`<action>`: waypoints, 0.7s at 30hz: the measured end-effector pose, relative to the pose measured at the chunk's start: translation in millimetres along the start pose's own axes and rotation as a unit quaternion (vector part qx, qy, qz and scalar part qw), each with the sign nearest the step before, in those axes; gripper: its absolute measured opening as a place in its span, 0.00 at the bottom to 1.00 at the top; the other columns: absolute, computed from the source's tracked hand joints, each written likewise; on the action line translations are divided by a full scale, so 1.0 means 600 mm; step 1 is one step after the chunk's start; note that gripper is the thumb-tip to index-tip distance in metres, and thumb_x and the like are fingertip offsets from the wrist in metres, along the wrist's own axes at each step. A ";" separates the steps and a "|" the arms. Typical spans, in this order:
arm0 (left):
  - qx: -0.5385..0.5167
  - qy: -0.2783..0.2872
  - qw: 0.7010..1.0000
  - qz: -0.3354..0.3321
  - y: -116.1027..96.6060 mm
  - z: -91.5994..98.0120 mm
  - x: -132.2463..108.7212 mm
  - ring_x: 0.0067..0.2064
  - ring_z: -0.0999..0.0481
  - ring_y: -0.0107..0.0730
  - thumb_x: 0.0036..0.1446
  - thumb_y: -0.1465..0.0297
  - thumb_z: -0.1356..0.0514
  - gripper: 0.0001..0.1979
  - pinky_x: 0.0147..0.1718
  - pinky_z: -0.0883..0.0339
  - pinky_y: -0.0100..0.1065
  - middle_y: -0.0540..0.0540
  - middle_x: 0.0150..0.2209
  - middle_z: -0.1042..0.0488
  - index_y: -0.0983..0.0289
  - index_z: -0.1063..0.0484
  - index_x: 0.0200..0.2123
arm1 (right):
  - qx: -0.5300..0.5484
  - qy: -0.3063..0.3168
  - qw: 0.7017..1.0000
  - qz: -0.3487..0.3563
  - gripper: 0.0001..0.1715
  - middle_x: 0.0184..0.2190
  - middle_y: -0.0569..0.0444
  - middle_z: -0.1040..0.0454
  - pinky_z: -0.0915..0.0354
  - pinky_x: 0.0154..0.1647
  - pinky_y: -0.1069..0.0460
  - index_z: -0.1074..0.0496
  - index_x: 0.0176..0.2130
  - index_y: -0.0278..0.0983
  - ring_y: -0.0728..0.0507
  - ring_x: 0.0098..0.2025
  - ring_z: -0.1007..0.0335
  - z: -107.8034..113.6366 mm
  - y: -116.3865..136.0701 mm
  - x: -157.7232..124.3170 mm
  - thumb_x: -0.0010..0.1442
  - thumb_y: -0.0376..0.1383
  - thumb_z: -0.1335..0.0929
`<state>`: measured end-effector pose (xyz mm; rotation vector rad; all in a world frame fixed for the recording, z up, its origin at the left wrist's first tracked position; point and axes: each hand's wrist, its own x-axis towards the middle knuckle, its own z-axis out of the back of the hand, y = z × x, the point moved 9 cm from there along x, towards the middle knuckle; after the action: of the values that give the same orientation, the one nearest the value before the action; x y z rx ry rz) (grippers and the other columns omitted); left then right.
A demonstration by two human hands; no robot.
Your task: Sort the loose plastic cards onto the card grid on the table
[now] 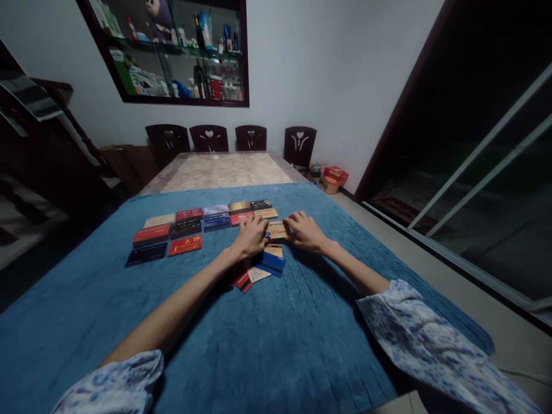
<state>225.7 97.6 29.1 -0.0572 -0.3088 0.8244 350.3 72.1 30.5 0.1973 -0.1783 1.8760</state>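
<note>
Both hands are on a gold card (276, 230) at the right end of the card rows. My left hand (252, 237) has its curled fingers at the card's left edge. At the right edge, the bent fingers of my right hand (304, 232) pinch the card. Below the left hand lies a loose fan with a blue card (272, 263), a pale card (257, 272) and a red card (244, 280). Several cards lie in rows to the left, among them an orange-red card (185, 245) and a dark blue card (146, 253).
A blue cloth (207, 345) covers the near part of the long table (228, 169). Chairs (300, 144) stand at its far end. Beyond them is a wall cabinet with bottles. A red box and an orange bin (331, 185) are on the floor at the back right.
</note>
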 end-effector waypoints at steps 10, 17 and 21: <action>0.028 0.009 0.999 0.023 0.038 0.001 0.034 0.59 0.39 0.55 0.54 0.73 0.41 0.19 0.52 0.41 0.55 0.64 0.56 0.32 0.62 0.32 0.51 | -0.025 0.051 0.998 -0.005 0.24 0.54 0.39 0.31 0.36 0.45 0.44 0.33 0.57 0.39 0.33 0.54 0.41 -0.012 -0.011 0.064 0.63 0.39 0.32; 0.058 0.016 0.997 0.053 0.066 -0.002 0.065 0.59 0.38 0.56 0.55 0.73 0.42 0.17 0.53 0.42 0.56 0.65 0.55 0.31 0.63 0.31 0.49 | -0.023 0.072 0.997 -0.010 0.25 0.55 0.39 0.31 0.34 0.48 0.41 0.33 0.59 0.39 0.32 0.55 0.41 -0.021 -0.019 0.111 0.64 0.39 0.33; 0.067 0.031 0.995 0.069 0.076 -0.004 0.079 0.60 0.39 0.58 0.55 0.73 0.42 0.15 0.53 0.41 0.57 0.66 0.55 0.32 0.64 0.30 0.47 | -0.014 0.087 0.996 -0.016 0.21 0.55 0.38 0.31 0.33 0.48 0.38 0.30 0.55 0.39 0.31 0.57 0.40 -0.027 -0.027 0.134 0.63 0.39 0.33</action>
<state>223.8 163.3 31.0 0.0219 -0.1906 0.9761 340.4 155.3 33.2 0.0182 -0.0816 1.8472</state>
